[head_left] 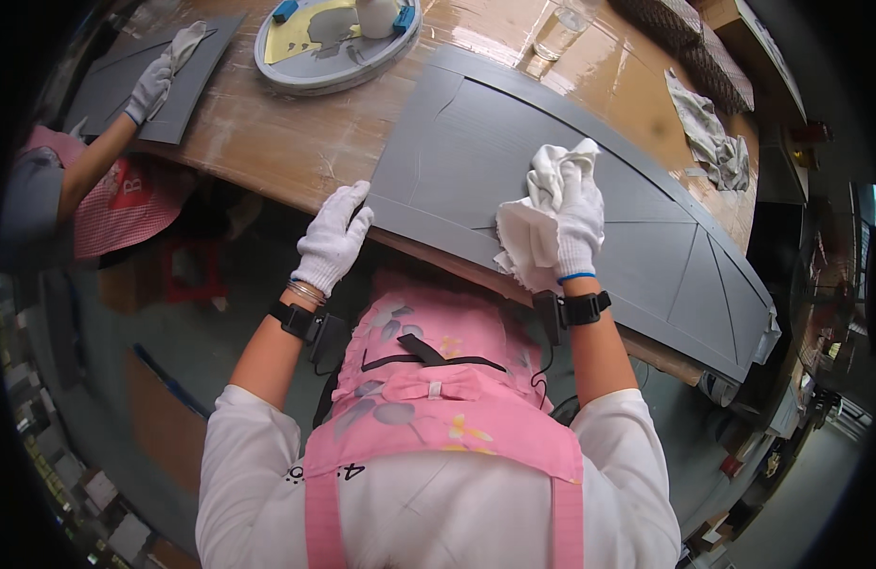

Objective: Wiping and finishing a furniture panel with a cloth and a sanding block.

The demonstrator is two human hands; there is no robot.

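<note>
Grey panel [466,156] lies on a brown table [267,152], both hands at it. L hand [333,237] — gloved in white knit, fingers nearly straight, gripping nothing — rests by its near L corner. Mid-panel, R hand [578,223], gloved likewise, grasps a soft, crumpled white cloth [533,237] against the flat matte face. Thin grooves [683,271] fan out toward R end, w/ a border strip [637,161] along the far edge. Long axis runs upper L to lower R, narrower end pointing R.

Clear tumbler [561,38]; red stool [193,290], perhaps.
</note>
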